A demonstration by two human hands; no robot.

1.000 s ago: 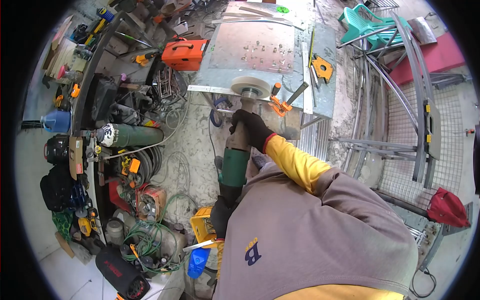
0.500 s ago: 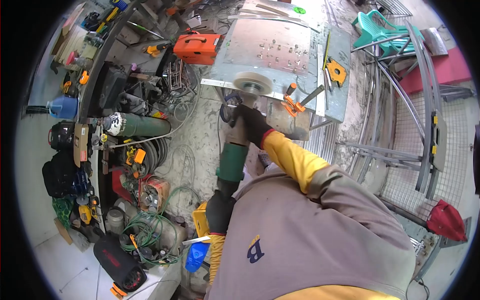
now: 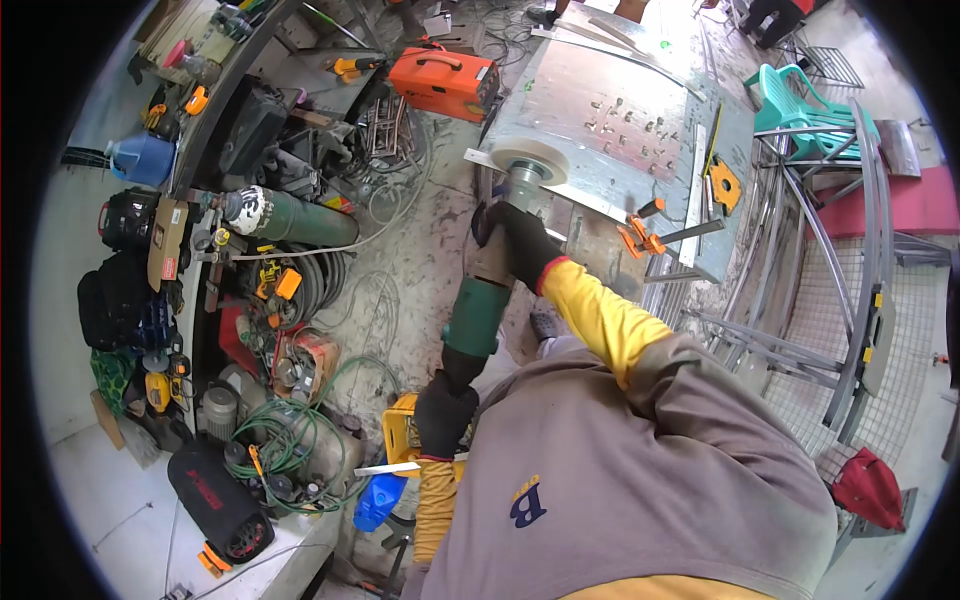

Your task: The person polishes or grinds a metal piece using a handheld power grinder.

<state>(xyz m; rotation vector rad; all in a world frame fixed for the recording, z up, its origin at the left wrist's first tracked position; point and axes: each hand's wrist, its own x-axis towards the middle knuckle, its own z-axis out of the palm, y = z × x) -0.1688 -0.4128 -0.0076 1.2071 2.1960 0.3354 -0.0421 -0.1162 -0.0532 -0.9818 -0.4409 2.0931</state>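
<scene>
An angle grinder (image 3: 475, 316) with a green body slants up from my waist to the near edge of the metal table (image 3: 560, 95). My right hand (image 3: 518, 243), in a dark glove, wraps round its front end close behind the head. Lower down, my gloved left hand (image 3: 445, 412) is closed on the rear handle. The round disc (image 3: 530, 162) looks smeared as if spinning and overlaps a pale metal strip (image 3: 598, 203) along the table edge. To the right of the disc, an orange clamp (image 3: 640, 238) sits at the table corner.
An orange box with a handle (image 3: 442, 82) stands left of the table. Further left lie a green gas cylinder (image 3: 305, 222), a coiled green hose (image 3: 290, 440) and cables. A yellow stool (image 3: 398, 425) is beside my left hand. Metal frames (image 3: 800, 200) and a green chair (image 3: 800, 105) are at right.
The view has turned, so the table and clamp appear further right. Held in both hands, the grinder has moved left along the strip, its disc closer to the strip's left end.
</scene>
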